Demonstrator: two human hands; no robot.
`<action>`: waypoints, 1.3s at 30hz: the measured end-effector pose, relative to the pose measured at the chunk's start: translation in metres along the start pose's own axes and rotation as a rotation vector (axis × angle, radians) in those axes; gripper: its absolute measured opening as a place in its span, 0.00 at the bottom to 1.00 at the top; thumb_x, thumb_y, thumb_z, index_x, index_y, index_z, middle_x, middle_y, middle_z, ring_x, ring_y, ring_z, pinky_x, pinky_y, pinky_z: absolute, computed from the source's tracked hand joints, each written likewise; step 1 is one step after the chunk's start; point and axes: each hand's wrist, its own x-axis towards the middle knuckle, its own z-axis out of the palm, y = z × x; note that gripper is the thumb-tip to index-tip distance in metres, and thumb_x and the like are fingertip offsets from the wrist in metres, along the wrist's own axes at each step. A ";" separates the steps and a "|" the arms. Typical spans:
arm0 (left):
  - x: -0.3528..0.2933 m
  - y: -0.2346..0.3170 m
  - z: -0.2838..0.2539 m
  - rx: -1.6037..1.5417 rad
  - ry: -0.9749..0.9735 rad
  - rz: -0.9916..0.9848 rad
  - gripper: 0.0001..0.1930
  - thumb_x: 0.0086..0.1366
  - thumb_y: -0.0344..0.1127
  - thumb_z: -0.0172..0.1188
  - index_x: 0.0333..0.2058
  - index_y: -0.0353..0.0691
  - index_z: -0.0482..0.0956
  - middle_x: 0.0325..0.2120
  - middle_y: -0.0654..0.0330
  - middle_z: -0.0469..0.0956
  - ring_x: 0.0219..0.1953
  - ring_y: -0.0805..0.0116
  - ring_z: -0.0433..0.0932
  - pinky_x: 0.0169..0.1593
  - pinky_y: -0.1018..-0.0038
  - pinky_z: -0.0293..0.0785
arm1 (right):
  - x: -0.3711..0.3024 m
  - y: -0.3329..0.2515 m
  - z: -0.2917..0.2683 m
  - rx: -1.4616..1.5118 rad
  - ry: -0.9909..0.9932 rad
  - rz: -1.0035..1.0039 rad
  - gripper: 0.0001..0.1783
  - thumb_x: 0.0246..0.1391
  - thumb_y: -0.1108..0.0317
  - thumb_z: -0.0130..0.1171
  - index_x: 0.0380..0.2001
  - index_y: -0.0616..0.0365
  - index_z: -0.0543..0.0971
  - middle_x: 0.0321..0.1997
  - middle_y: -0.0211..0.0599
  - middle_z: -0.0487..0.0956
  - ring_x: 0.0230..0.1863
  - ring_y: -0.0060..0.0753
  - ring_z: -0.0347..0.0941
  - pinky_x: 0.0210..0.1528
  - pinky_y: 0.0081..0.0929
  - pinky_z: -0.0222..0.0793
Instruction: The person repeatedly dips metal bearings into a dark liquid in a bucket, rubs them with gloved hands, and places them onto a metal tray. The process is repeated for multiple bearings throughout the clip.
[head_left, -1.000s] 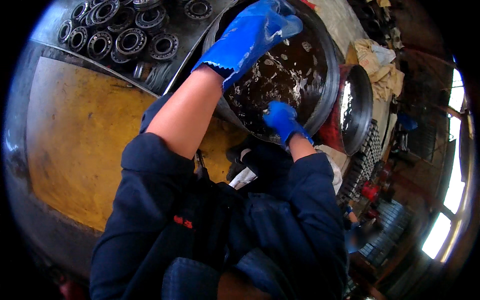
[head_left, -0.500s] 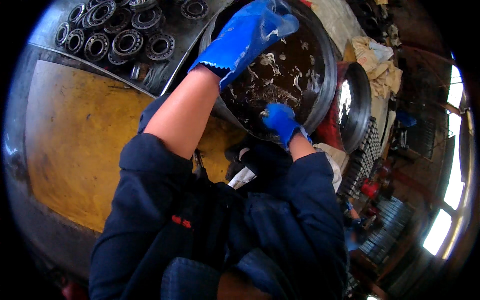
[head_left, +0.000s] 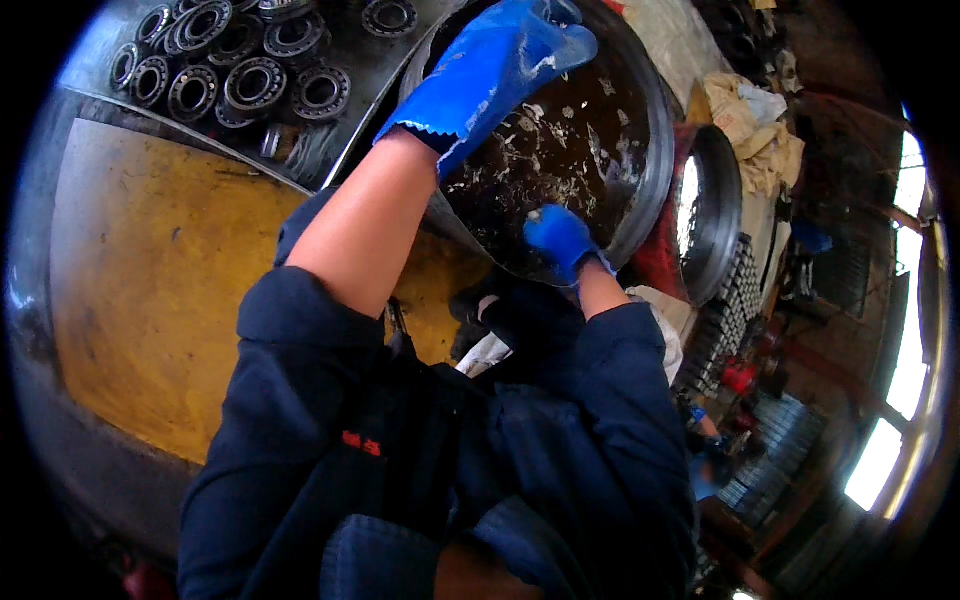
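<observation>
Both my hands wear blue rubber gloves over a wide round metal tub point(head_left: 655, 150) of dark liquid with pale foam streaks. My left hand point(head_left: 525, 45) reaches across to the tub's far side, its fingers curled at the top edge of the view. What they close on, if anything, is hidden. Low over the near side of the liquid, my right hand point(head_left: 562, 238) is closed. A small pale bit shows at its fingertips, too small to name. Left of the tub, several steel bearings point(head_left: 255, 85) lie heaped on a metal sheet point(head_left: 95, 75).
A yellow board point(head_left: 160, 290) lies at the left. Right of the tub stands a red drum point(head_left: 672, 235) with a shiny inside. Crumpled brown paper point(head_left: 765, 135) and rows of small metal parts point(head_left: 735, 280) are beyond it. A person's arm point(head_left: 707, 425) shows at the lower right.
My right hand has shifted slightly and is less blurred. The foam streaks on the liquid have moved and spread. My left hand has hardly moved.
</observation>
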 end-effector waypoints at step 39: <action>-0.010 0.042 -0.013 -0.331 -0.035 -0.378 0.16 0.69 0.45 0.62 0.45 0.37 0.84 0.33 0.61 0.81 0.31 0.71 0.77 0.33 0.69 0.76 | 0.005 -0.085 -0.068 -0.495 -0.254 -0.033 0.17 0.54 0.60 0.66 0.47 0.48 0.87 0.50 0.43 0.86 0.53 0.50 0.83 0.54 0.43 0.78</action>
